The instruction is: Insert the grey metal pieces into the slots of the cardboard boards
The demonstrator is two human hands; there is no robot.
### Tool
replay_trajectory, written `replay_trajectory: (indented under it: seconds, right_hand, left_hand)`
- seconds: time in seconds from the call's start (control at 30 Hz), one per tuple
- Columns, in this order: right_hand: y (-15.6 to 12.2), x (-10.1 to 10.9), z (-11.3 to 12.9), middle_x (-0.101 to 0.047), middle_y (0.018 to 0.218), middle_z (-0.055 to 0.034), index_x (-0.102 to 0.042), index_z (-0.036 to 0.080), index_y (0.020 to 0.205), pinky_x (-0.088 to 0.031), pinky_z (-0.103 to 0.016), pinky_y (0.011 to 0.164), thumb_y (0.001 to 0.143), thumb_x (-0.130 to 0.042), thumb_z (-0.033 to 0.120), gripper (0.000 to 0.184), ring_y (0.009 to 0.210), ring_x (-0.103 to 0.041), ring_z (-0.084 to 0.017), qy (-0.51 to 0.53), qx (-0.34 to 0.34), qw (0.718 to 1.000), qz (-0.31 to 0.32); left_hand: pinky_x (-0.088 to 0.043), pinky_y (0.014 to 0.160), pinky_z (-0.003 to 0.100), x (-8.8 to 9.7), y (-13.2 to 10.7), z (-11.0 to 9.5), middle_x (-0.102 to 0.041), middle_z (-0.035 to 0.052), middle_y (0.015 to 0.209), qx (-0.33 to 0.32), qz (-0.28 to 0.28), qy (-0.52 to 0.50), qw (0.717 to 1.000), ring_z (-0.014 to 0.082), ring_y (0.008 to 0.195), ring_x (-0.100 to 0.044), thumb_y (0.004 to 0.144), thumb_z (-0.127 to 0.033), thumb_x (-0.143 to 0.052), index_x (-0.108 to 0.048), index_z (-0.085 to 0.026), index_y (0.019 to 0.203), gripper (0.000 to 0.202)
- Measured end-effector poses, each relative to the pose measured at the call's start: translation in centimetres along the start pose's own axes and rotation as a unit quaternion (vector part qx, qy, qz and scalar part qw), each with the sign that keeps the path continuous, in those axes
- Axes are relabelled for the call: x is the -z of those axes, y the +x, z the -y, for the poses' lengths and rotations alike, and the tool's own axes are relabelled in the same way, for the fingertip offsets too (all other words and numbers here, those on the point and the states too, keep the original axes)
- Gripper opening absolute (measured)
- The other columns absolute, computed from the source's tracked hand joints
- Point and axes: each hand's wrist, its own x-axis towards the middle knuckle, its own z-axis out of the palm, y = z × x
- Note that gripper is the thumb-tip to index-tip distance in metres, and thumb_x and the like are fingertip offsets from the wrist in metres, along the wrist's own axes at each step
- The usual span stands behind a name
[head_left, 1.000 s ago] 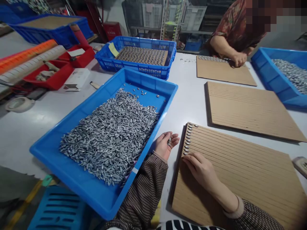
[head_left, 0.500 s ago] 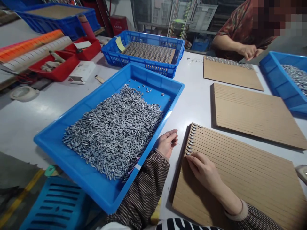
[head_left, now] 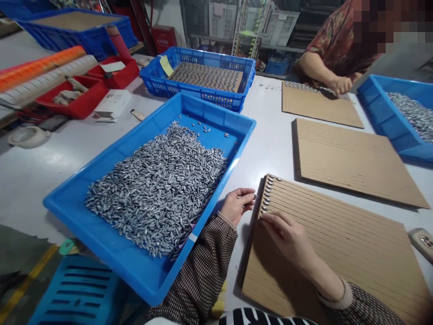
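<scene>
Working right hand (head_left: 287, 237), fingertips drawn close, at left edge of near grooved board (head_left: 338, 243), too hidden to tell whether closed on anything; barely begun by the look, with one short column of silver pieces (head_left: 266, 195) seated and most grooves bare. Pinching one loose piece (head_left: 256, 196) in left hand (head_left: 235, 205), beside blue tray (head_left: 216, 119) of plenty more. Farther off, bare second board (head_left: 355, 158), then partly filled far board (head_left: 318, 104) under co-worker's hand (head_left: 341, 85).
</scene>
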Motion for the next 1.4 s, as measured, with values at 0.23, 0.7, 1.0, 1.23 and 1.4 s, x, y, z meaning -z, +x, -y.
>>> replay_trajectory:
  seconds: [0.23,0.7,1.0,1.23,1.4]
  right_hand:
    - [4.2,0.3,0.6,-0.066,0.092,-0.0066,-0.063,0.021,0.102,-0.052,-0.027,0.065,0.092,-0.050,0.019,0.016,0.078,-0.062,-0.015,0.030,-0.001,0.999,-0.043]
    - [-2.2,-0.1,0.9,-0.069,0.088,-0.0055,-0.065,0.022,0.095,-0.053,-0.026,0.067,0.092,-0.050,0.017,0.016,0.076,-0.065,-0.015,0.044,-0.028,0.999,0.006]
    - [-2.9,-1.8,0.8,-0.066,0.088,-0.0062,-0.065,0.021,0.093,-0.051,-0.026,0.070,0.091,-0.050,0.012,0.017,0.080,-0.061,-0.015,-0.075,0.024,0.997,-0.017]
    - [-2.9,-1.7,0.7,-0.065,0.089,-0.0072,-0.064,0.021,0.094,-0.052,-0.028,0.070,0.091,-0.047,0.012,0.020,0.081,-0.062,-0.017,-0.095,0.042,0.995,0.007]
    - [-2.3,-0.8,1.0,-0.066,0.090,-0.0067,-0.064,0.022,0.098,-0.053,-0.027,0.068,0.093,-0.048,0.017,0.018,0.079,-0.063,-0.016,-0.045,0.008,0.999,0.011]
  left_hand:
    - [-0.036,0.050,0.020,-0.3,-0.7,0.0,-0.058,-0.0018,0.059,0.014,0.055,0.053,0.997,0.0059,0.049,-0.050,0.060,-0.028,-0.081,-0.061,-0.012,0.075,0.030]
    - [-0.051,0.091,0.035,-0.3,-0.2,-0.3,-0.068,0.0140,0.095,0.006,-0.058,-0.136,0.989,0.0181,0.089,-0.069,0.077,0.002,-0.050,-0.057,-0.011,0.089,0.019]
    - [-0.054,0.083,0.030,-0.4,-0.4,-0.4,-0.070,0.0144,0.095,0.001,-0.068,-0.113,0.991,0.0174,0.084,-0.070,0.083,-0.004,-0.055,-0.053,-0.013,0.095,0.014]
    - [-0.053,0.065,0.021,-0.1,-0.3,0.1,-0.068,0.0070,0.079,0.003,-0.033,-0.058,0.998,0.0100,0.066,-0.065,0.078,-0.014,-0.067,-0.062,-0.011,0.093,0.016]
    - [-0.049,0.054,0.019,-0.3,-0.5,0.2,-0.066,0.0040,0.068,0.002,-0.023,0.002,1.000,0.0090,0.055,-0.061,0.070,-0.030,-0.077,-0.062,-0.013,0.093,0.032]
